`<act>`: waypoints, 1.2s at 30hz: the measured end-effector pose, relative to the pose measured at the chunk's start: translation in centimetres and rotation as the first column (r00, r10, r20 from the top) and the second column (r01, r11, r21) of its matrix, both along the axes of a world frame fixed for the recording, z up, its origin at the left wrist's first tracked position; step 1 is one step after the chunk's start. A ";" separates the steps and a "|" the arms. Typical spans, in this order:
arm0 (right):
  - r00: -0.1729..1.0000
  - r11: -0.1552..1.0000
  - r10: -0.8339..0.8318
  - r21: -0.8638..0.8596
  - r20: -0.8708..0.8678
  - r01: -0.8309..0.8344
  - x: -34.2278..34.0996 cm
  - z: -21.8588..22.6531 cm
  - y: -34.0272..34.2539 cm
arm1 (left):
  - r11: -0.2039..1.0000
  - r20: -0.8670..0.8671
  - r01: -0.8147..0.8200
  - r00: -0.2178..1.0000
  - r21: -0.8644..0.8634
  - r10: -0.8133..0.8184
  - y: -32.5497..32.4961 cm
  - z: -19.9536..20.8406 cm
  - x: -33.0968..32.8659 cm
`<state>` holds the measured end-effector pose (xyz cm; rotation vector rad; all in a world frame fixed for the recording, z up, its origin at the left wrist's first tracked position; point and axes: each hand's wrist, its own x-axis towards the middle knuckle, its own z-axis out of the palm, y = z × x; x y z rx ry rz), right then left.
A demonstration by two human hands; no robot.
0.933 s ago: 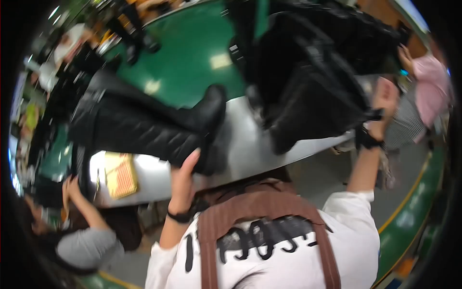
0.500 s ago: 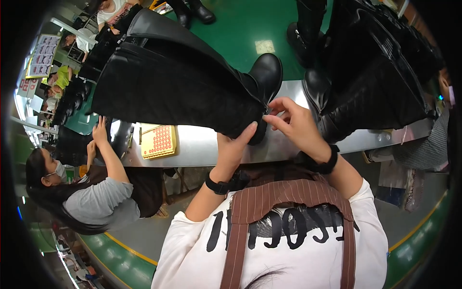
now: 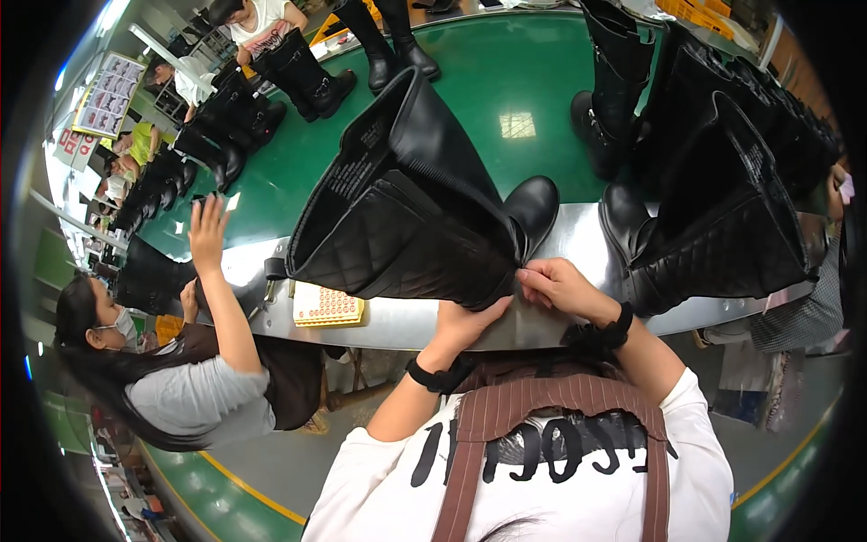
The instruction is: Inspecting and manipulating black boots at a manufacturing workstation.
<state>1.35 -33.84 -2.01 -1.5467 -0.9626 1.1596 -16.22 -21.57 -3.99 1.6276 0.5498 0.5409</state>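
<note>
One boot [image 3: 406, 248] leans left over the metal tabletop [image 3: 582, 237], the left hand [image 3: 466, 323] clamped near its heel, the right hand [image 3: 562, 289] pinching at the ankle on something too small to make out. A firm left hold should keep the ankle from twisting. Beyond, more boots [image 3: 226, 126] line a green surface [image 3: 461, 135]; a co-worker [image 3: 194, 397] is at left.

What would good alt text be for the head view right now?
A person's left hand holds a tall black boot at the ankle, the right hand pinching there too. Another boot is on the right, a co-worker on the left.
</note>
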 end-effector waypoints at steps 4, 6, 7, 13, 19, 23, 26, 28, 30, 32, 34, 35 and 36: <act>0.982 0.973 0.039 0.232 -0.186 0.005 -0.5 5.5 -0.6 | 0.996 -0.132 0.012 0.991 0.085 0.000 -0.3 0.0 0.1; 0.969 0.936 0.001 0.341 -0.246 0.085 -0.4 8.5 -1.5 | 0.973 -0.175 0.023 0.984 0.231 0.018 -0.5 0.1 0.4; 0.973 0.946 -0.003 0.314 -0.231 0.078 -0.7 9.6 -1.6 | 0.987 -0.078 0.003 0.997 0.161 0.009 -0.5 0.3 0.7; 0.979 0.966 -0.024 0.247 -0.200 0.074 -2.1 13.5 -1.8 | 0.996 -0.052 0.006 0.999 0.087 -0.002 -0.8 1.3 0.9; 0.986 0.969 0.033 0.247 -0.165 0.009 -1.7 14.3 -2.0 | 0.993 -0.083 0.086 0.993 0.086 -0.079 -0.5 2.0 0.4; 0.996 0.965 0.034 0.262 -0.085 -0.011 -1.1 12.3 -1.2 | 0.955 -0.011 0.114 0.993 0.276 -0.115 0.2 2.4 0.4; 0.996 0.930 0.010 0.366 -0.094 0.025 -1.2 9.8 -0.8 | 0.978 0.001 0.134 0.991 0.161 -0.136 0.5 2.2 0.5; 0.998 0.953 -0.043 0.297 -0.047 0.055 -1.4 8.3 -0.4 | 0.988 0.019 0.113 0.993 0.108 -0.116 0.6 1.9 0.5; 0.995 0.988 -0.084 0.131 0.052 0.077 -1.5 7.1 -0.2 | 0.991 -0.043 0.135 0.990 0.006 -0.135 0.6 1.6 0.6; 0.995 0.972 -0.096 0.219 0.016 0.090 -1.3 6.4 -0.4 | 0.985 -0.047 0.169 0.984 -0.018 -0.170 0.8 2.1 0.8; 0.995 0.963 -0.095 0.249 -0.024 0.098 -1.1 6.1 -0.7 | 0.978 -0.072 0.056 0.997 0.200 -0.043 0.4 3.8 0.4; 0.993 0.959 -0.117 0.264 0.029 0.105 -0.9 6.0 -0.6 | 0.903 -0.093 -0.049 0.991 0.428 0.098 0.1 5.3 0.1; 0.996 0.966 -0.090 0.243 0.021 0.082 -0.9 6.1 -0.7 | 0.732 0.140 -0.249 0.968 0.634 0.208 -0.1 7.2 -0.2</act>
